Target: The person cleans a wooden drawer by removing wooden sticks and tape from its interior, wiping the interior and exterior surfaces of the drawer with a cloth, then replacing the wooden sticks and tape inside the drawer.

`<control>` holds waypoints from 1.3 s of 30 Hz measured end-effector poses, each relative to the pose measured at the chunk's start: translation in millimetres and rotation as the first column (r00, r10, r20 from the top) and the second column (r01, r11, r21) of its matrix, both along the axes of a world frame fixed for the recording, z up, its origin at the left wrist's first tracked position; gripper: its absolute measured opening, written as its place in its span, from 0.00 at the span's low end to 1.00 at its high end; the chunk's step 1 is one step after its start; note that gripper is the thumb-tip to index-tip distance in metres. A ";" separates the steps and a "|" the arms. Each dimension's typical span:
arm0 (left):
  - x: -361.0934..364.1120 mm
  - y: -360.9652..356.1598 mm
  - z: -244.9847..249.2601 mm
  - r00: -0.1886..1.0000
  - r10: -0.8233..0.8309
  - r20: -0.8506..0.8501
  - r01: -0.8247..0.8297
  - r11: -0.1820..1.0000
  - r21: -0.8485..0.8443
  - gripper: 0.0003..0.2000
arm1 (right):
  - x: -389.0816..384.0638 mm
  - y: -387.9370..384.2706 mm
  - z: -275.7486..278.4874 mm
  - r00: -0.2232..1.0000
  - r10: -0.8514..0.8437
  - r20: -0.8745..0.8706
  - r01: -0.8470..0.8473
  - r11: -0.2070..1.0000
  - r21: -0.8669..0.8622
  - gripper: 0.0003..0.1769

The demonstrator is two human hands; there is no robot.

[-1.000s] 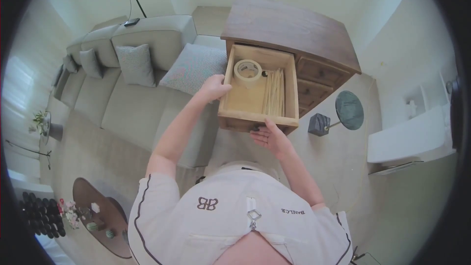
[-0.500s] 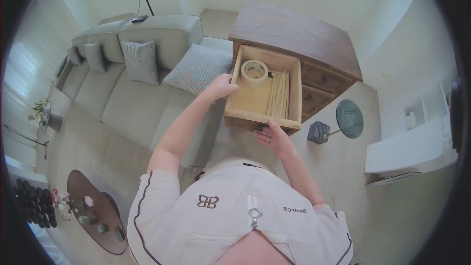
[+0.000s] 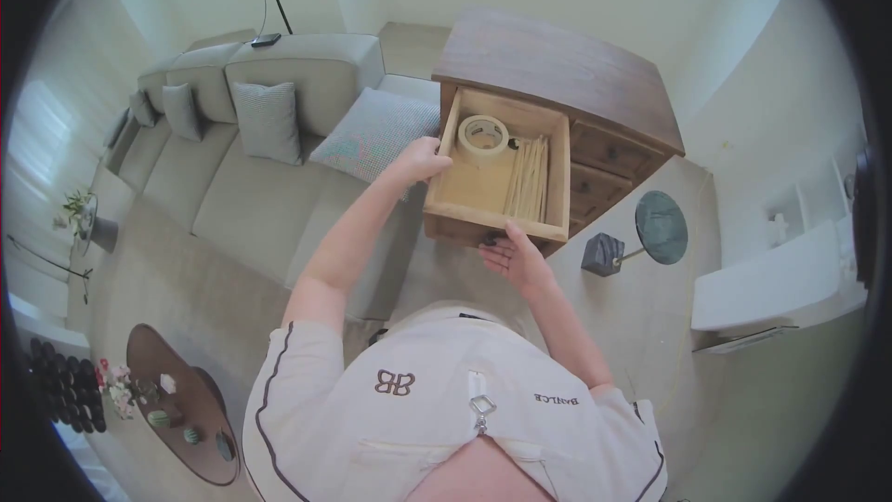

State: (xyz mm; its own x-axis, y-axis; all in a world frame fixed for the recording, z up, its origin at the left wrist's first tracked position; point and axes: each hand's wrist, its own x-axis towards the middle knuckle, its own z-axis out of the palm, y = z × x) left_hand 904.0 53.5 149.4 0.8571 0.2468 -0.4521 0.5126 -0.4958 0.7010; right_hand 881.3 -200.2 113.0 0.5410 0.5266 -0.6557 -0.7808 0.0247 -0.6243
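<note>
Wooden drawer (image 3: 492, 219) beside sofa (image 3: 251, 195): one tape roll (image 3: 483, 135), one stick bundle (image 3: 530, 177) (left hand (image 3: 420, 160) clamped on sidewall, right hand (image 3: 514, 256) grip unclear).

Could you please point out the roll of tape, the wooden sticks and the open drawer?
roll of tape (image 3: 483, 157): head view, near wall of the ring.
wooden sticks (image 3: 528, 178): head view, middle of the bundle.
open drawer (image 3: 469, 191): head view, bare floor.

the view has swung a touch, so the drawer (image 3: 465, 191) and sofa (image 3: 260, 195) sit slightly further right. the left hand (image 3: 420, 161) has crept over its side wall; the right hand (image 3: 518, 258) has edged nearer its front.
</note>
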 end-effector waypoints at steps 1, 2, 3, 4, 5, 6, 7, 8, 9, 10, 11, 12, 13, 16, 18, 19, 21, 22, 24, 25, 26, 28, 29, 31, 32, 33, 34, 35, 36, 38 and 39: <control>1.9 0.6 0.3 1.000 -0.002 -0.002 0.002 1.000 0.006 0.06 | 1.3 0.9 -0.2 1.000 0.014 0.002 -0.014 1.000 -0.006 0.47; 3.8 1.3 0.7 1.000 -0.004 -0.003 0.004 1.000 0.013 0.06 | 2.5 1.9 -0.3 1.000 0.029 0.004 -0.029 1.000 -0.013 0.48; 6.0 2.8 -0.7 1.000 -0.008 -0.003 0.008 1.000 0.016 0.06 | 4.6 3.5 -1.2 0.999 0.033 0.005 -0.033 0.999 -0.016 0.48; 8.9 5.3 -3.8 1.000 0.001 -0.005 -0.001 1.000 0.013 0.06 | 7.6 5.7 -3.0 1.000 0.021 0.003 -0.021 1.000 -0.022 0.48; 12.3 8.1 -6.9 1.000 0.011 -0.006 -0.010 1.000 0.010 0.06 | 11.3 8.2 -4.6 1.000 0.009 0.001 -0.009 1.000 -0.029 0.47; 17.8 11.5 -10.4 1.000 0.012 -0.007 -0.012 1.000 0.008 0.06 | 17.2 11.0 -6.4 1.000 0.000 0.001 0.000 0.999 -0.032 0.47; 25.5 14.7 -14.7 1.000 0.020 -0.009 -0.020 1.000 0.005 0.06 | 24.3 13.4 -8.3 1.000 -0.011 0.009 0.011 0.999 -0.033 0.48; 33.7 17.9 -19.1 1.000 0.027 -0.012 -0.027 1.000 0.001 0.06 | 32.0 15.7 -10.3 1.000 -0.021 0.017 0.022 0.999 -0.034 0.49; 40.3 21.7 -22.2 1.000 0.026 -0.015 -0.026 1.000 -0.001 0.07 | 37.6 18.3 -9.8 0.999 -0.032 0.020 0.032 0.999 -0.034 0.50; 44.8 25.6 -24.2 0.999 0.030 -0.022 -0.030 1.000 -0.004 0.06 | 40.7 20.8 -7.1 0.999 -0.014 0.032 0.015 0.999 -0.038 0.51; 48.4 28.4 -26.5 0.999 0.033 -0.029 -0.033 0.999 -0.007 0.06 | 42.9 22.2 -4.6 0.999 0.004 0.044 -0.002 0.999 -0.042 0.51; 50.4 27.7 -27.8 0.999 0.030 -0.033 -0.030 0.999 -0.009 0.06 | 44.1 22.5 -5.0 0.999 0.008 0.049 -0.006 0.999 -0.044 0.52; 52.2 26.1 -26.1 0.999 0.046 -0.021 -0.046 0.999 0.008 0.05 | 45.7 24.6 -8.1 0.999 -0.004 0.041 0.005 1.000 -0.031 0.51; 55.5 22.9 -32.7 0.996 0.085 0.016 -0.085 0.996 0.036 0.04 | 48.7 28.7 -18.5 0.999 -0.030 0.031 0.030 1.000 -0.003 0.51; 61.0 25.1 -39.1 0.994 0.103 0.041 -0.105 0.993 0.044 0.04 | 53.4 33.7 -22.1 0.998 -0.047 0.030 0.046 0.999 0.011 0.51; 61.4 24.8 -39.9 0.992 0.109 0.071 -0.114 0.991 0.065 0.04 | 55.4 35.1 -21.6 0.998 -0.054 0.028 0.054 0.999 0.007 0.52; 66.8 27.0 -40.2 0.987 0.115 0.115 -0.126 0.987 0.095 0.05 | 63.9 40.0 -17.5 0.997 -0.067 0.025 0.067 0.998 0.001 0.53; 71.8 29.6 -41.8 0.985 0.125 0.121 -0.135 0.988 0.078 0.10 | 69.7 43.0 -14.2 0.996 -0.085 0.029 0.085 0.996 -0.009 0.52; 78.7 33.8 -47.1 0.982 0.140 0.129 -0.147 0.988 0.050 0.19 | 80.3 47.8 -9.4 0.993 -0.112 0.036 0.113 0.993 -0.025 0.51; 77.7 36.8 -51.8 0.964 0.208 0.166 -0.194 0.976 -0.100 0.22 | 84.2 50.6 -10.1 0.993 -0.107 0.043 0.108 0.994 -0.020 0.51; 75.6 39.3 -57.1 0.941 0.280 0.191 -0.230 0.941 -0.249 0.26 | 87.1 52.9 -11.4 0.993 -0.103 0.051 0.103 0.995 -0.014 0.51; 61.3 34.4 -57.3 0.888 0.414 0.199 -0.305 0.855 -0.419 0.26 | 88.8 52.9 -13.2 0.995 -0.062 0.079 0.061 0.998 0.011 0.51; 52.6 30.5 -55.9 0.840 0.509 0.188 -0.358 0.781 -0.513 0.23 | 89.0 52.3 -14.1 0.994 -0.023 0.104 0.020 0.999 0.031 0.51; 42.2 27.9 -76.2 0.767 0.620 0.164 -0.434 0.690 -0.579 0.15 | 90.8 52.9 -22.9 0.990 0.007 0.138 -0.013 0.999 0.045 0.44; 37.9 27.0 -90.7 0.714 0.684 0.147 -0.485 0.636 -0.601 0.10 | 91.7 53.1 -28.5 0.987 0.019 0.159 -0.027 0.998 0.048 0.36; 34.2 25.3 -99.4 0.687 0.714 0.135 -0.510 0.606 -0.610 0.08 | 93.5 54.9 -32.7 0.986 0.025 0.166 -0.033 0.998 0.047 0.32; 31.3 22.6 -102.1 0.666 0.742 0.075 -0.548 0.555 -0.626 0.07 | 96.0 58.3 -35.5 0.984 0.011 0.178 -0.015 1.000 0.025 0.28; 28.2 19.7 -104.8 0.641 0.767 0.015 -0.584 0.501 -0.638 0.06 | 98.3 61.5 -38.4 0.982 -0.003 0.190 0.003 1.000 0.002 0.25; 25.5 15.9 -102.5 0.629 0.777 -0.019 -0.604 0.473 -0.641 0.07 | 100.0 65.3 -39.1 0.981 -0.010 0.194 0.013 1.000 -0.011 0.24; 23.4 7.9 -86.5 0.558 0.821 -0.121 -0.663 0.354 -0.659 0.10 | 104.2 75.4 -35.6 0.973 -0.093 0.213 0.114 0.990 -0.087 0.22; 22.8 4.6 -81.1 0.540 0.829 -0.148 -0.678 0.323 -0.661 0.14 | 106.3 78.4 -35.8 0.970 -0.114 0.217 0.139 0.985 -0.106 0.22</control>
State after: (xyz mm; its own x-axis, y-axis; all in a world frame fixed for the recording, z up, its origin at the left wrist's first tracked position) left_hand 926.8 58.1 68.3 0.5212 0.5834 -0.6229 0.2623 0.5851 0.7674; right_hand 987.5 -121.8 77.2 0.7301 0.3695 -0.5749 -0.6277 0.0301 -0.7778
